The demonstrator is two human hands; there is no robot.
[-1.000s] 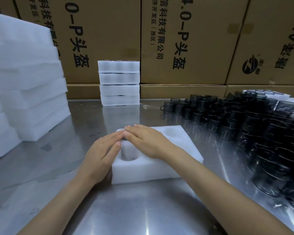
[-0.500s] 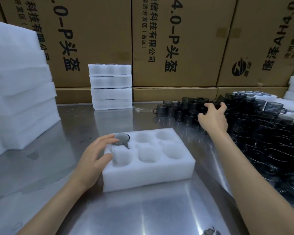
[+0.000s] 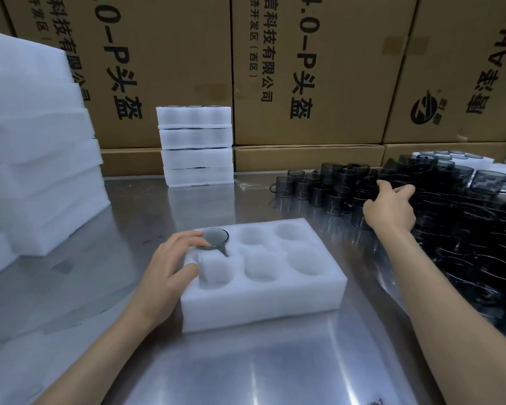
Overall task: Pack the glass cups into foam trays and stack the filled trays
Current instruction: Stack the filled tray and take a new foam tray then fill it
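Already the right hand spreads open fingers over crowded glass cups, perhaps touching one; a careless pull could topple neighbours. Left hand loosely steadies the foam tray.

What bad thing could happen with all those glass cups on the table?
The right hand reaches into a tightly packed crowd of dark glass cups; pulling one out could knock its neighbours over or chip them. The left hand rests on the foam tray by the one seated cup; a push might slide the light tray on the smooth metal table.
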